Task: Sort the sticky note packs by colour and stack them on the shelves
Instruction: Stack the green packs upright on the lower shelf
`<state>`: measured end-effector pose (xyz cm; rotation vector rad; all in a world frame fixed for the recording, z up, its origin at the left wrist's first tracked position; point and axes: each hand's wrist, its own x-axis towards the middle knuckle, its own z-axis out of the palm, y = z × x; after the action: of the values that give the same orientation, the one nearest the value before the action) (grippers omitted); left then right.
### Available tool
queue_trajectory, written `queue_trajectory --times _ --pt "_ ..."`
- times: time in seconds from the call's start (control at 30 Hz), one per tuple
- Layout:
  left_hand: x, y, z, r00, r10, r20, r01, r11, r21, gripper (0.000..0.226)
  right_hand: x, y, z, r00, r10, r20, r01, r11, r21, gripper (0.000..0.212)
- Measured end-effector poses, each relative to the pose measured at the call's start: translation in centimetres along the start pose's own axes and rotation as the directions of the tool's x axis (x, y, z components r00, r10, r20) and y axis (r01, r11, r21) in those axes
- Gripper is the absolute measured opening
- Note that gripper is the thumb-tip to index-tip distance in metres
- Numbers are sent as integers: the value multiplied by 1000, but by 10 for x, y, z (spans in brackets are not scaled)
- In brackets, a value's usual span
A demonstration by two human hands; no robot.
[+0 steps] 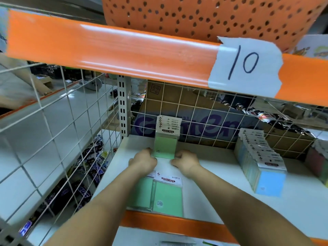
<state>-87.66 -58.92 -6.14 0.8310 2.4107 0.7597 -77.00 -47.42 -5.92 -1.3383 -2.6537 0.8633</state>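
Note:
A row of green sticky note packs (166,142) stands upright near the back of the white shelf (221,176). My left hand (143,161) grips the row's lower left edge and my right hand (185,162) grips its lower right edge, fingers curled. Two more green packs (159,196) lie flat at the shelf's front, under my forearms. A row of blue packs (262,167) stands leaning to the right of the green ones. Reddish packs (317,162) show at the far right edge.
An orange shelf beam (115,50) with a paper label "10" (245,64) hangs just above. An orange perforated basket (204,16) sits on top. White wire mesh (58,132) closes the left side and back. Chocolate bars (88,174) lie on the neighbouring lower shelf. Cardboard boxes stand behind the mesh.

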Motion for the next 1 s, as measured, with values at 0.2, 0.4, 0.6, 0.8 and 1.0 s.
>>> queue_trajectory --times 0.2,0.4,0.6,0.8,1.0 --pt "-42 -4 -14 991 69 -112 -43 974 221 34 -32 10 -7 999 30 29 -29 999 -17 19" --pt "-82 6 -3 998 36 -54 -21 968 251 20 -64 16 -13 946 205 250 -222 974 41 41" --pt "-95 7 16 994 -43 100 20 975 219 17 -83 12 2 927 253 276 -319 920 227 31" --pt "-98 6 19 996 -25 87 3 970 243 5 -93 12 9 916 269 297 -378 826 418 17" --pt "-97 3 24 998 -13 60 -5 961 278 23 -93 20 12 908 261 327 -391 805 447 15"
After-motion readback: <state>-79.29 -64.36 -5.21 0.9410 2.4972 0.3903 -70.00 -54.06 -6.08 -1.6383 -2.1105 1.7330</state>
